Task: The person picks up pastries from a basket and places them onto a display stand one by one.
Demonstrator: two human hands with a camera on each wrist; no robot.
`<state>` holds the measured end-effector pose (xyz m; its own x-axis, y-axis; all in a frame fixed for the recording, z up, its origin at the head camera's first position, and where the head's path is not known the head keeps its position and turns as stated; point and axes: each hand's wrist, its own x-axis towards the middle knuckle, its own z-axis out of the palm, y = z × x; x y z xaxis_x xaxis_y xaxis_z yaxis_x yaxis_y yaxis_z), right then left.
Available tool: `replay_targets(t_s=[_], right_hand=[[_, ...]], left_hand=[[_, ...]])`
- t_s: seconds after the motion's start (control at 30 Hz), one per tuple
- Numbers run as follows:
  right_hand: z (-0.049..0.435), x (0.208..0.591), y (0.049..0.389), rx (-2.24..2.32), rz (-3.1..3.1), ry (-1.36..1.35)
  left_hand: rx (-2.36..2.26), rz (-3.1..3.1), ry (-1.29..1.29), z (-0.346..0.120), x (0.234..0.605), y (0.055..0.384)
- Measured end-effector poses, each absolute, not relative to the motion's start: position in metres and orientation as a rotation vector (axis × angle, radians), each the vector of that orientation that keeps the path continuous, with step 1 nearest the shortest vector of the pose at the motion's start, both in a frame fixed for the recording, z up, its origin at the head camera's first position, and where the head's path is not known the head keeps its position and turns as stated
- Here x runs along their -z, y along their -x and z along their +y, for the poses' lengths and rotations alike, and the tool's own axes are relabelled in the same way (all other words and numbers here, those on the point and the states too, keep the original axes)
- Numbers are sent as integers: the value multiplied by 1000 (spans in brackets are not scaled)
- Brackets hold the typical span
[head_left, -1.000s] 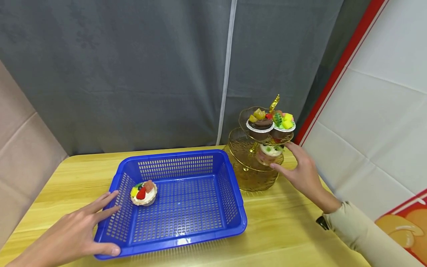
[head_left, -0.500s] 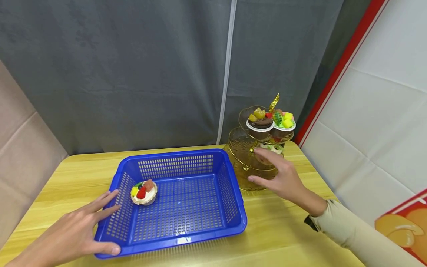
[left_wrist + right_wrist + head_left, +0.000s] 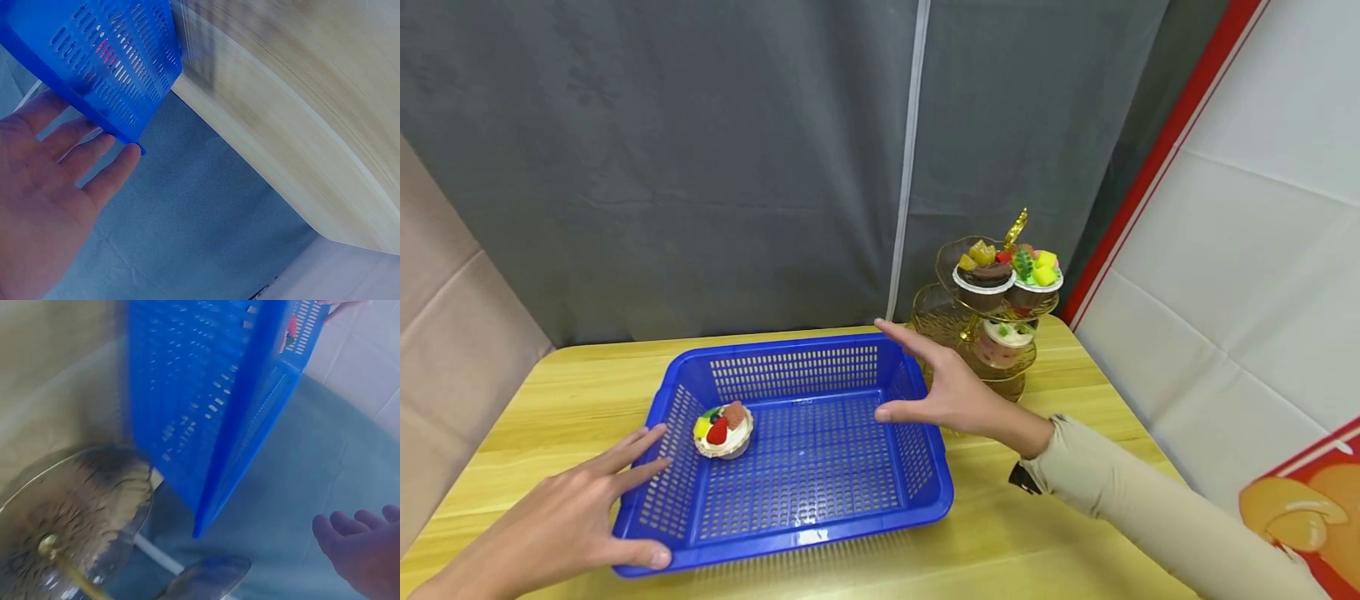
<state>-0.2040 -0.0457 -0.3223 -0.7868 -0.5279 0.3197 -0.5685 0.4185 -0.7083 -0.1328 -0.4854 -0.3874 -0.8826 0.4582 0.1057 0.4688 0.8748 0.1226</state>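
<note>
A blue perforated plastic basket sits on the table, holding one fruit-topped tart near its left wall. My left hand rests at the basket's left rim, thumb by the front corner. Its extended fingers touch the rim in the left wrist view. Over the basket's right rim hovers my right hand, thumb and fingers spread, holding nothing. Behind it, a gold tiered stand bears a chocolate cupcake and a green-topped cupcake on top, and a pink-and-white dessert cup lower down.
The wooden table carries both basket and stand. A grey curtain hangs behind the table, with a white panel wall close on the right and a pale wall on the left.
My right hand has left the dessert cup on the stand and moved left to the basket's right rim, empty. The dessert cup stays on its tier. My left hand has not moved.
</note>
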Motion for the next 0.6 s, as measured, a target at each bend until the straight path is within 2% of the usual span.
replay_targets(t_s=[0.27,0.6], right_hand=[[-80,328,222,-1465,-2640,-1112],[-111,322,228,-1299,-2775,-1182]], left_hand=[[227,-2987,723,-485,388,133],[225,-2982,722,-485,387,132]])
